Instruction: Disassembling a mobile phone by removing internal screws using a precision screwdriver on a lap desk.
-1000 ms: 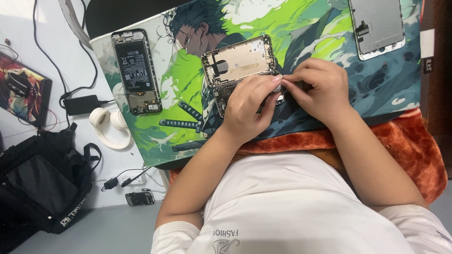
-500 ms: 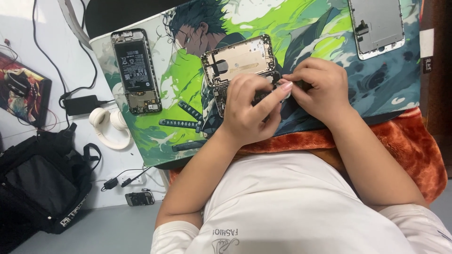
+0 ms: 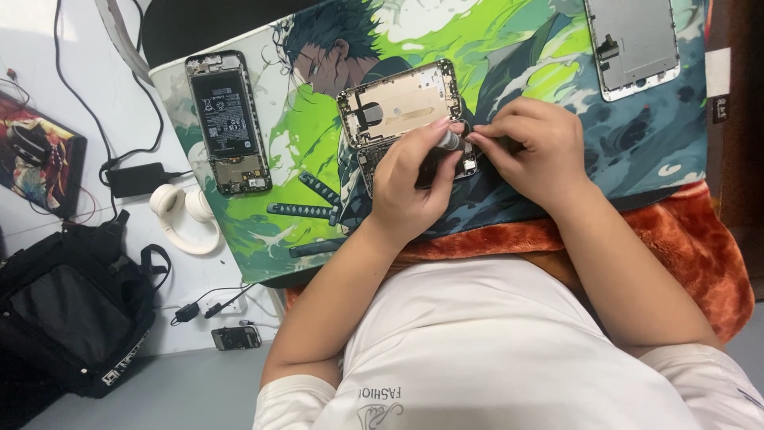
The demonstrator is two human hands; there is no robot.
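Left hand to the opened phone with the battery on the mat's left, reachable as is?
Probably yes: bare mat lies between the left hand and that phone. But the hand holds a small tool now.

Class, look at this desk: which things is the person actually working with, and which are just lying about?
In use: left hand, right hand, small tool, opened phone frame.

Lying about: phone with exposed battery, detached screen, white headphones, black bag, charger.
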